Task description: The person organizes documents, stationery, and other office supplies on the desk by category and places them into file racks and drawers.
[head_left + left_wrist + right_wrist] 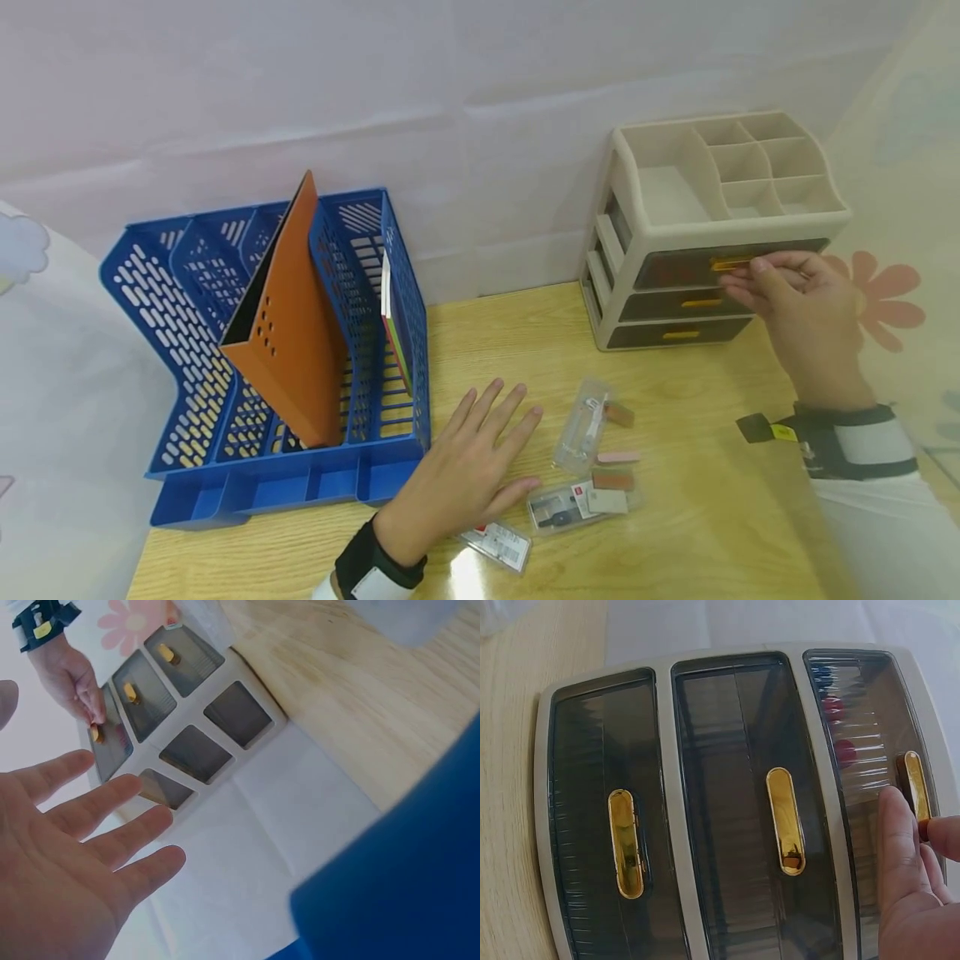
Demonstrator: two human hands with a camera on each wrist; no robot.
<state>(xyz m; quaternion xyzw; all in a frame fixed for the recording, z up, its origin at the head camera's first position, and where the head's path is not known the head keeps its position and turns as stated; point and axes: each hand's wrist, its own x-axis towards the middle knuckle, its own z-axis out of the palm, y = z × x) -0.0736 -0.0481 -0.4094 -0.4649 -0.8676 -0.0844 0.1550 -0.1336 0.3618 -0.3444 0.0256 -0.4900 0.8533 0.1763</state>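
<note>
My right hand pinches the gold handle of the top drawer between thumb and fingers. That drawer belongs to a cream desktop organizer with dark see-through drawer fronts, and its front looks flush with the frame. Red round shapes show through it in the right wrist view. Below are two more drawers with gold handles, the middle handle and the bottom handle. My left hand hovers or rests over the table, fingers spread and straight, holding nothing; contact cannot be told.
A blue file rack stands at the left with an orange folder and thin booklets. Between rack and organizer lie a clear case, another package, a flat package and small eraser-like blocks.
</note>
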